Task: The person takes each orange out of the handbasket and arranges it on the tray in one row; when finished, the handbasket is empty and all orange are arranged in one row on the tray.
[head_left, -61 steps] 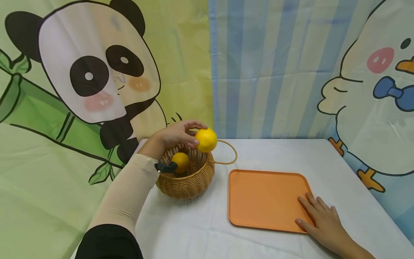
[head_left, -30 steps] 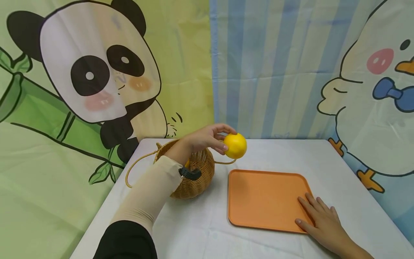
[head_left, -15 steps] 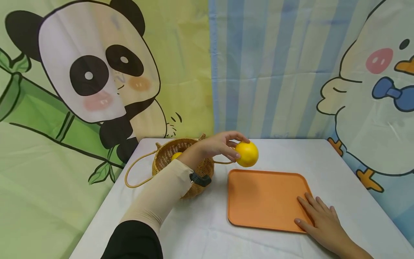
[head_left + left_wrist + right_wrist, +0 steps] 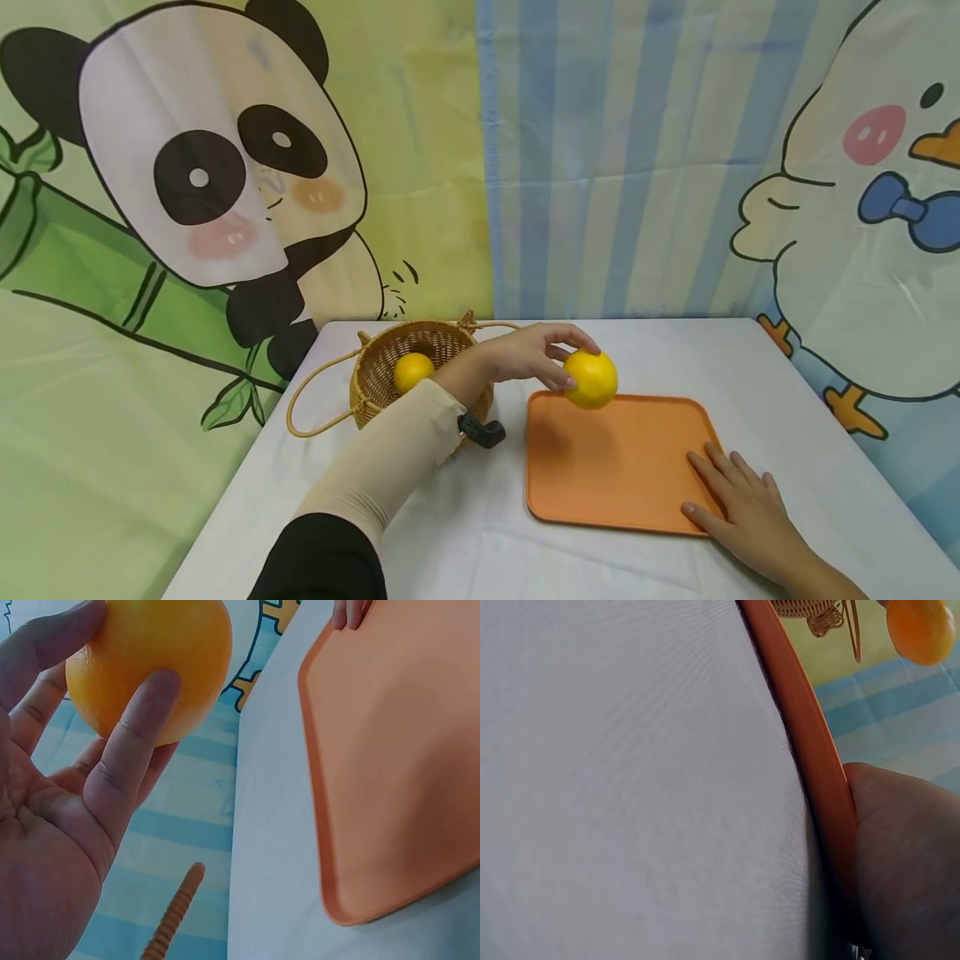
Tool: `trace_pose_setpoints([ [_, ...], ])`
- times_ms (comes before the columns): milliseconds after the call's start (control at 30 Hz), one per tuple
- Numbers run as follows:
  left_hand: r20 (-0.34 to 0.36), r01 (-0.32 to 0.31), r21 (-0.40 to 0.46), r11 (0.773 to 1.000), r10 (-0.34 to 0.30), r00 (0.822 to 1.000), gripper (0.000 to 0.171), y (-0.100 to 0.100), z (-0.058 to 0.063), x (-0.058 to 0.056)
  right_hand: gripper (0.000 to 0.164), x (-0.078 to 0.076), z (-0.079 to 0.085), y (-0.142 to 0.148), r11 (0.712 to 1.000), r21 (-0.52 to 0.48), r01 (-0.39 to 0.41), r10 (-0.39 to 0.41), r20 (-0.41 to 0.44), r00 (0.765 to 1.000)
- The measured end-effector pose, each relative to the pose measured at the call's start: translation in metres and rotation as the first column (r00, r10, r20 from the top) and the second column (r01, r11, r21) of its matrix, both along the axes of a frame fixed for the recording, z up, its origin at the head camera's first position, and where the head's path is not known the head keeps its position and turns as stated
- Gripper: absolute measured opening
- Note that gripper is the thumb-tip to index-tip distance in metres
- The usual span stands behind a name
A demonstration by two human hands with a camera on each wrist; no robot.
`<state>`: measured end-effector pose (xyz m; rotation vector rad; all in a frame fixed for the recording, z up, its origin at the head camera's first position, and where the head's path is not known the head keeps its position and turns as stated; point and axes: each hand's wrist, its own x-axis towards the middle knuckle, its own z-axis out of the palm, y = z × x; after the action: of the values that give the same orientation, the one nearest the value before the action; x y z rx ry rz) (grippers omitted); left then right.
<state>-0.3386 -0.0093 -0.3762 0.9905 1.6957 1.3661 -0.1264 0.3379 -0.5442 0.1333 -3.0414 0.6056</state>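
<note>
My left hand (image 4: 527, 356) pinches a yellow-orange fruit, an orange (image 4: 591, 379), between thumb and fingers above the back edge of the orange tray (image 4: 622, 467). The left wrist view shows the orange (image 4: 154, 656) up close, with the fingers (image 4: 124, 750) spread round its side. A second orange (image 4: 413, 372) lies in the wicker basket (image 4: 367, 375), partly behind my left forearm. My right hand (image 4: 742, 508) rests with straightened fingers on the tray's right edge. In the right wrist view only part of that hand (image 4: 911, 862) shows against the tray rim (image 4: 810, 727).
The basket stands left of the tray on a white-covered table (image 4: 465, 533). Its thin loop handle (image 4: 300, 400) sticks out to the left, and another loop (image 4: 495, 325) reaches right behind my hand. Printed curtains (image 4: 615, 167) hang behind the table.
My left hand has carried the orange rightward and lower, from above the basket to over the tray's back edge. The orange in the basket shows more fully than half a second ago. My right hand stays put.
</note>
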Motion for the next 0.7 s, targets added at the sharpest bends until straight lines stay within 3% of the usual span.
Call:
trace_pose_setpoints([
  [433, 0.054, -0.007, -0.008, 1.000, 0.007, 0.999, 0.056, 0.026, -0.022, 0.012, 0.090, 0.001, 0.001, -0.001, 1.000, 0.004, 0.005, -0.005, -0.002, 1.000],
  [700, 0.054, -0.024, -0.025, 0.999, 0.025, 0.998, 0.055, 0.033, -0.042, 0.017, 0.091, 0.001, 0.002, -0.002, 1.000, 0.003, 0.006, -0.006, 0.007, 1.000],
])
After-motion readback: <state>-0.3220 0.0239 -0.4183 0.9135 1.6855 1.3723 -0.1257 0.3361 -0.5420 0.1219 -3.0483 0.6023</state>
